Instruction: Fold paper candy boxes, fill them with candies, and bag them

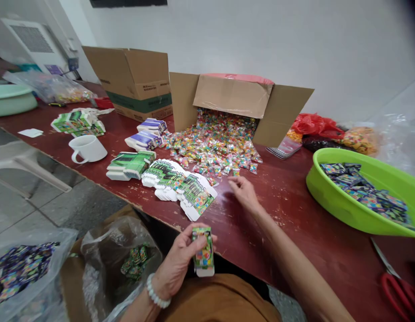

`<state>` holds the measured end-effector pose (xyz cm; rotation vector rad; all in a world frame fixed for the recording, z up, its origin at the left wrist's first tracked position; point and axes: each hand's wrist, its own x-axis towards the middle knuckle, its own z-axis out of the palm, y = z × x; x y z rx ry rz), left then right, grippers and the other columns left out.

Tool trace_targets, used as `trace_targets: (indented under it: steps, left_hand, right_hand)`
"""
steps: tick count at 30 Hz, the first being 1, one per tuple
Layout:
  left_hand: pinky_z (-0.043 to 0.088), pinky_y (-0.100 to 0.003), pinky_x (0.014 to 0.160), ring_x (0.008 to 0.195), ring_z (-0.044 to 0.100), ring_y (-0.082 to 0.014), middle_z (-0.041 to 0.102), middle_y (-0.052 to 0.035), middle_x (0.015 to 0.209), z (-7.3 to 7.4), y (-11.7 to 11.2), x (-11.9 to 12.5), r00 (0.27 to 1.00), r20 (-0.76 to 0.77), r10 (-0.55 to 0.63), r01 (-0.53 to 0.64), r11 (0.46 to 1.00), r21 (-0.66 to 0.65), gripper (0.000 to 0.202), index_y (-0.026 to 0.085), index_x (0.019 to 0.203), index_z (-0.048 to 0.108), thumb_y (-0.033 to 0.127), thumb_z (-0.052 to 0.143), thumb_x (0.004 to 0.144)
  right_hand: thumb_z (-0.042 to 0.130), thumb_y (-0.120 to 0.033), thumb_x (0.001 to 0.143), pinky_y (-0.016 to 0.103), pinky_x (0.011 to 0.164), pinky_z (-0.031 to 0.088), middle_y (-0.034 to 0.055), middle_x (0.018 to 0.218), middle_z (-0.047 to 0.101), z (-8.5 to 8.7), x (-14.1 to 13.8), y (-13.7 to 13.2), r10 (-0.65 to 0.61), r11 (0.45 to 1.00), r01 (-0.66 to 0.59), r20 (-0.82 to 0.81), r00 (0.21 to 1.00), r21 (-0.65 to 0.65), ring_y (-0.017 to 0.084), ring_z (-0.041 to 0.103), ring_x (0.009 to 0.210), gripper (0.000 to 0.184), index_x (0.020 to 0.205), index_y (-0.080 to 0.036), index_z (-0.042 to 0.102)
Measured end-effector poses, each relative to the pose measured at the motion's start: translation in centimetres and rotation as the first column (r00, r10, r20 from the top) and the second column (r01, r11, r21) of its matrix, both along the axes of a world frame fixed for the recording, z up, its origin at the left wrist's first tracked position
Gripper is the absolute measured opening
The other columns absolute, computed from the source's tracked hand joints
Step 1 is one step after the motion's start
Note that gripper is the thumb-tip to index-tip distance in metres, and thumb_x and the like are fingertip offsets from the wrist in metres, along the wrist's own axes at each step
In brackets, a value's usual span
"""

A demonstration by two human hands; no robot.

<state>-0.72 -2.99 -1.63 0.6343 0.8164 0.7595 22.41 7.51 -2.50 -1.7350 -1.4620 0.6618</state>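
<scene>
The left hand point(180, 257) grips a small green printed cardboard box point(204, 263) by the dark-red tabletop point(247, 232)'s near edge; the half-curled right hand point(245, 193), contents unclear, hovers beside small multicoloured clear-plastic packets point(214, 147).

Red table point(229, 235): candy packets point(217, 145); flattened cartons point(198, 194); white mug point(90, 150); green basin point(334, 203).

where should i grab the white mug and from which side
Take the white mug by its handle, probably best from the near edge of the table: the handle juts that way as an open loop, facing away from the stacked green cartons.
</scene>
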Motion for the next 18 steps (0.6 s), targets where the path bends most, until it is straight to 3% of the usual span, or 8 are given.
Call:
trace_targets:
  steps: [3, 5, 7, 10, 12, 13, 15, 18]
  left_hand:
    - [0.049, -0.029, 0.073, 0.079, 0.063, -0.0172, 0.066, -0.0065, 0.092, -0.6, -0.4, -2.6, 0.995, -0.067, -0.076, 0.075, 0.997, -0.012, 0.034, 0.017, 0.093, 0.056, 0.031, 0.078, 0.071]
    - [0.046, -0.026, 0.069, 0.072, 0.059, -0.0139, 0.062, -0.0010, 0.080, -1.2, -0.1, -4.9, 0.977, -0.188, -0.098, 0.107, 0.994, 0.037, 0.036, 0.018, 0.090, 0.056, 0.032, 0.080, 0.067]
    - [0.042, -0.022, 0.064, 0.068, 0.054, -0.0115, 0.057, 0.0030, 0.076, -1.9, 0.3, -7.4, 0.923, -0.346, -0.171, 0.213, 0.973, 0.086, 0.043, 0.019, 0.096, 0.057, 0.032, 0.082, 0.063]
    - [0.041, -0.022, 0.064, 0.072, 0.054, -0.0128, 0.059, 0.0026, 0.081, -2.8, 1.0, -10.6, 0.779, -0.441, -0.446, 0.507, 0.862, 0.024, 0.054, 0.020, 0.105, 0.061, 0.035, 0.083, 0.059]
    - [0.041, -0.023, 0.066, 0.076, 0.055, -0.0147, 0.061, 0.0006, 0.084, -2.7, 1.3, -11.6, 0.719, -0.422, -0.553, 0.607, 0.795, -0.007, 0.047, 0.019, 0.101, 0.063, 0.041, 0.080, 0.063]
    - [0.041, -0.023, 0.067, 0.077, 0.055, -0.0153, 0.062, -0.0004, 0.085, -2.5, 1.4, -11.7, 0.730, -0.419, -0.541, 0.597, 0.803, 0.003, 0.043, 0.018, 0.099, 0.063, 0.042, 0.077, 0.066]
    - [0.042, -0.024, 0.067, 0.081, 0.057, -0.0163, 0.063, -0.0021, 0.093, -1.5, 1.8, -10.8, 0.802, -0.412, -0.431, 0.494, 0.868, 0.053, 0.038, 0.020, 0.104, 0.059, 0.041, 0.070, 0.074]
    - [0.045, -0.027, 0.071, 0.083, 0.061, -0.0176, 0.062, -0.0052, 0.101, 0.4, 2.5, -7.9, 0.912, -0.328, -0.244, 0.307, 0.939, 0.155, 0.041, 0.022, 0.117, 0.047, 0.033, 0.063, 0.081]
  right_hand:
    - [0.057, -0.033, 0.081, 0.041, 0.096, 0.039, 0.0146, 0.120, 0.060, -0.4, 2.9, 4.3, -0.198, 0.979, 0.201, 0.094, 0.976, -0.021, 0.028, 0.053, 0.114, 0.043, 0.120, -0.015, 0.058]
    - [0.065, -0.031, 0.074, 0.043, 0.094, 0.039, 0.0147, 0.116, 0.062, -1.1, 3.9, 5.8, -0.257, 0.961, 0.268, 0.133, 0.957, -0.070, 0.031, 0.054, 0.112, 0.045, 0.115, -0.016, 0.060]
    - [0.068, -0.029, 0.069, 0.043, 0.089, 0.041, 0.0134, 0.103, 0.067, -1.8, 4.3, 6.4, -0.277, 0.948, 0.296, 0.151, 0.949, -0.119, 0.032, 0.058, 0.104, 0.037, 0.103, -0.016, 0.065]
    - [0.067, -0.028, 0.068, 0.040, 0.083, 0.043, 0.0102, 0.087, 0.068, -2.3, 4.6, 6.0, -0.259, 0.950, 0.278, 0.137, 0.956, -0.141, 0.030, 0.062, 0.091, 0.024, 0.088, -0.015, 0.067]
    - [0.063, -0.030, 0.071, 0.036, 0.079, 0.044, 0.0080, 0.083, 0.068, -2.2, 4.5, 5.2, -0.206, 0.969, 0.216, 0.088, 0.975, -0.120, 0.025, 0.062, 0.085, 0.021, 0.086, -0.015, 0.067]
    - [0.061, -0.031, 0.073, 0.033, 0.077, 0.044, 0.0072, 0.082, 0.068, -1.9, 4.3, 4.5, -0.166, 0.980, 0.171, 0.052, 0.985, -0.103, 0.023, 0.062, 0.082, 0.023, 0.087, -0.014, 0.067]
    - [0.057, -0.033, 0.077, 0.029, 0.073, 0.046, 0.0059, 0.083, 0.068, -0.9, 3.2, 2.6, -0.072, 0.995, 0.070, -0.026, 0.997, -0.066, 0.019, 0.061, 0.077, 0.027, 0.091, -0.013, 0.067]
    - [0.057, -0.037, 0.080, 0.026, 0.069, 0.047, 0.0030, 0.081, 0.068, 1.3, 0.0, -1.1, 0.156, 0.987, -0.159, -0.147, 0.977, -0.013, 0.016, 0.061, 0.073, 0.028, 0.095, -0.016, 0.067]
